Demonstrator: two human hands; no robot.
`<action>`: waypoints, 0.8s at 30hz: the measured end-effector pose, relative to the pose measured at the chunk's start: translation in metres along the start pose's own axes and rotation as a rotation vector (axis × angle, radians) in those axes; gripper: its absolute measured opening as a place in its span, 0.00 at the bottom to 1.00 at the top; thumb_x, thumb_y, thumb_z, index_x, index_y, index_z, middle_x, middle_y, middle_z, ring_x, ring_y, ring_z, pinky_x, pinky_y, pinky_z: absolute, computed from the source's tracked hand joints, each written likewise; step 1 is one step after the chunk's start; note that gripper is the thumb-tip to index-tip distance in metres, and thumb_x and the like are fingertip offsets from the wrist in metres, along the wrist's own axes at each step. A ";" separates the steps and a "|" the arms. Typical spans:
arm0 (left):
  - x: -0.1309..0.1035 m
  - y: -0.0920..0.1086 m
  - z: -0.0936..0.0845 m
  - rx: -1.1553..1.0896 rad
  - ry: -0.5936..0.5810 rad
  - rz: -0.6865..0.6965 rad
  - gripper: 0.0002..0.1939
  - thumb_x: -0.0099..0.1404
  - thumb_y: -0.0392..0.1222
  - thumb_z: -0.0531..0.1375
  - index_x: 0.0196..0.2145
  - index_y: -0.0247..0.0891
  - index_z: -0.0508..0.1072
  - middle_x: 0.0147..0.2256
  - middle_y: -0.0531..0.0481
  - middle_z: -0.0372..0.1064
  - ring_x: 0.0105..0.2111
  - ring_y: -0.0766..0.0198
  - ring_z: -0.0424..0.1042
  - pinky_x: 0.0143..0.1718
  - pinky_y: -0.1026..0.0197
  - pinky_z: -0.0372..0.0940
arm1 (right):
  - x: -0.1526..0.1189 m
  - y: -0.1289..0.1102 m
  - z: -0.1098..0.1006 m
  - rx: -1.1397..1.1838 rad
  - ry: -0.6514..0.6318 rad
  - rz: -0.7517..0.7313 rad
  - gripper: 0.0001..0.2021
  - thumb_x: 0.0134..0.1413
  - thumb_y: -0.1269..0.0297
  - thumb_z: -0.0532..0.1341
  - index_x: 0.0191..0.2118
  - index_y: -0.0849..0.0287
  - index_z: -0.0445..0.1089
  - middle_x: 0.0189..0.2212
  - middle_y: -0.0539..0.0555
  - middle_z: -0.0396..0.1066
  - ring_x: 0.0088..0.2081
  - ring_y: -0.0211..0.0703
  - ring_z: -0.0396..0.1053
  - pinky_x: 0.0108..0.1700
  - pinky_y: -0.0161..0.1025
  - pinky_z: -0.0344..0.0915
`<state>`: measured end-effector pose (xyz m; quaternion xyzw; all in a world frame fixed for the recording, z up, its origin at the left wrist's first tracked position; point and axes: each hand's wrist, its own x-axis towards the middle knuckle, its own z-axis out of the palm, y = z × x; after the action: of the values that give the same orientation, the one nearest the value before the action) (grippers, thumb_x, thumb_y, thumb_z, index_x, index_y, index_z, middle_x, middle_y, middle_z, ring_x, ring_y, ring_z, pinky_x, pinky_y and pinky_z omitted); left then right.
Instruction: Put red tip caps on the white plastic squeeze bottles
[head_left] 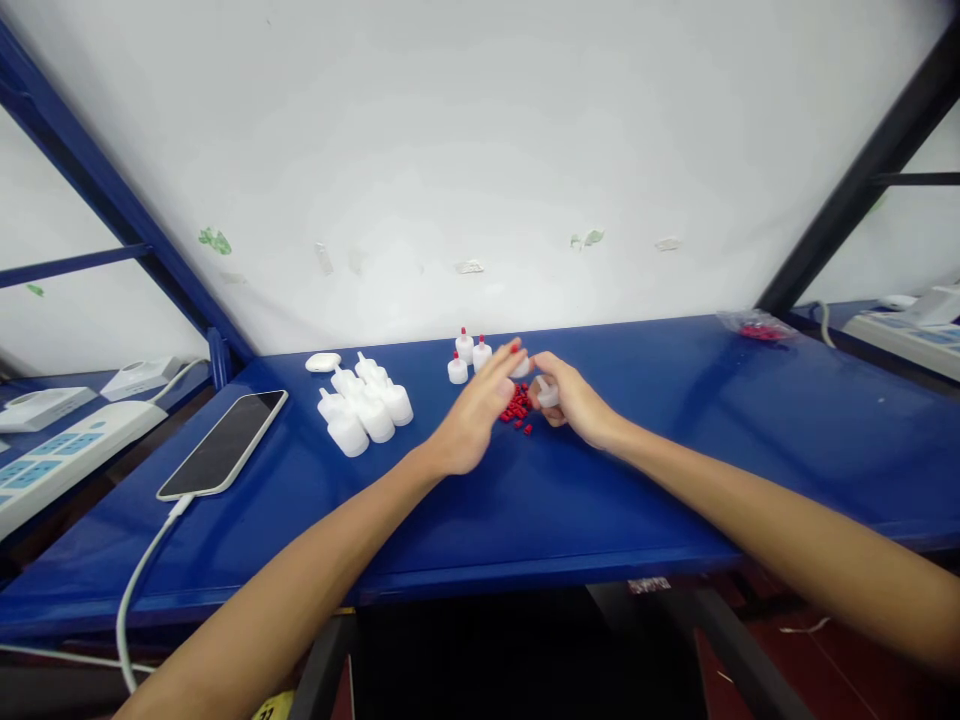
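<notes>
White bottle (548, 396) showing bare nozzle, right hand (579, 402) holding it narrowly, just right of red caps (517, 404). Left hand (474, 414) extending fingers left of pile; hold unclear. Looking like capping step; likely needing steady nozzle.

red caps (517, 405) partly hidden by blurred left hand (480, 405), bottle (548, 394) partly covered by right hand (577, 400)
</notes>
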<state>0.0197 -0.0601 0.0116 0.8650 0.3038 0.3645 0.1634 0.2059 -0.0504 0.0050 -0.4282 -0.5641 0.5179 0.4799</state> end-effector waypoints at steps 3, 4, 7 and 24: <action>0.005 -0.021 -0.010 0.102 0.140 -0.089 0.26 0.76 0.48 0.42 0.67 0.42 0.52 0.70 0.46 0.43 0.70 0.57 0.42 0.70 0.45 0.42 | 0.005 -0.003 -0.007 -0.008 0.050 -0.018 0.11 0.57 0.52 0.54 0.38 0.53 0.61 0.18 0.44 0.60 0.16 0.33 0.48 0.17 0.31 0.43; 0.007 -0.028 -0.012 0.154 0.144 -0.114 0.27 0.74 0.49 0.45 0.68 0.40 0.51 0.70 0.44 0.41 0.70 0.56 0.40 0.70 0.45 0.41 | 0.005 -0.004 -0.008 -0.003 0.057 -0.033 0.10 0.56 0.54 0.55 0.38 0.53 0.61 0.19 0.44 0.61 0.16 0.32 0.48 0.17 0.31 0.43; 0.010 -0.047 -0.012 0.256 0.104 -0.233 0.31 0.73 0.49 0.48 0.69 0.36 0.48 0.71 0.39 0.36 0.70 0.53 0.38 0.69 0.43 0.41 | 0.003 -0.008 -0.010 -0.002 0.072 -0.066 0.08 0.54 0.59 0.56 0.38 0.53 0.61 0.21 0.44 0.61 0.17 0.32 0.48 0.18 0.32 0.43; 0.001 -0.042 0.001 0.357 0.094 -0.401 0.27 0.72 0.49 0.49 0.63 0.35 0.56 0.69 0.30 0.33 0.69 0.38 0.39 0.64 0.36 0.48 | 0.005 -0.002 -0.007 -0.252 0.111 -0.271 0.06 0.55 0.65 0.56 0.37 0.58 0.67 0.22 0.46 0.60 0.23 0.36 0.58 0.27 0.36 0.57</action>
<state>0.0039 -0.0275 -0.0092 0.7849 0.5355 0.3053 0.0630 0.2122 -0.0443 0.0076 -0.4329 -0.6496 0.3493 0.5183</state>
